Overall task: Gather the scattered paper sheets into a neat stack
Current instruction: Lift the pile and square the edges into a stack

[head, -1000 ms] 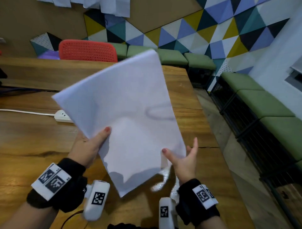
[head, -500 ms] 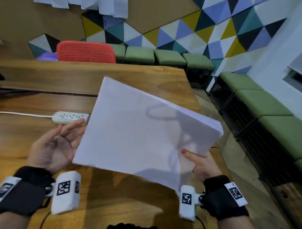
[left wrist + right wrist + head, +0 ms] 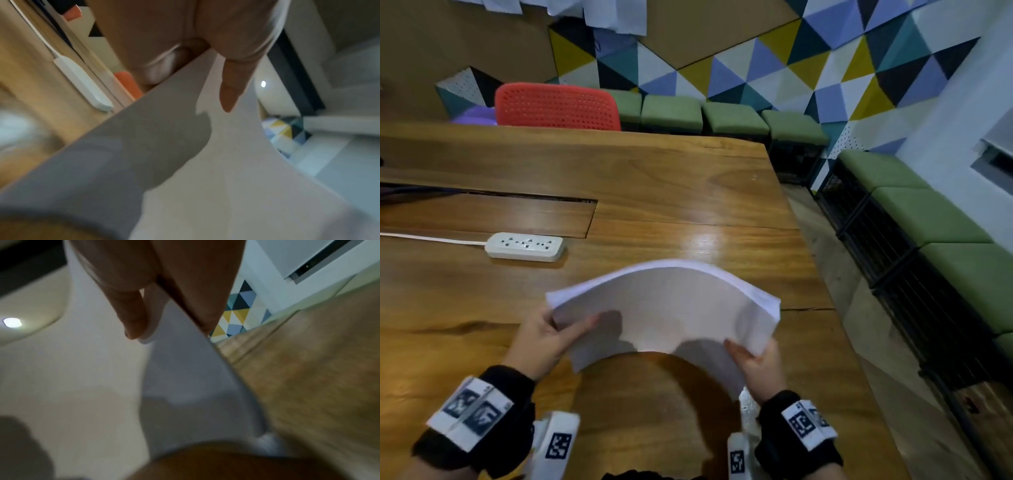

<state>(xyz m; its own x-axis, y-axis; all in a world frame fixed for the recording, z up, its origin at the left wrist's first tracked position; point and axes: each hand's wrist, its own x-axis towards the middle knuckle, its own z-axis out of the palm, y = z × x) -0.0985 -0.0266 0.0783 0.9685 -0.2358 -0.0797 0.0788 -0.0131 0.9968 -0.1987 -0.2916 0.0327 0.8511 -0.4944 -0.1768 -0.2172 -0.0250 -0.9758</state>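
- Now the gathered paper sheets [image 3: 671, 308] hang bowed into an arch above the wooden table [image 3: 688, 192], near its right edge.
- Left hand [image 3: 544, 339] pinches the left end of the bundle, thumb on top; right hand [image 3: 756, 359] grips the right end the same way.
- Gathering looks done, with no loose sheet visible on the table; squaring the edges seems the step in hand.
- Next, I judge, the bow must be relaxed and an edge tapped on the table, clear of the power strip [image 3: 524, 245].
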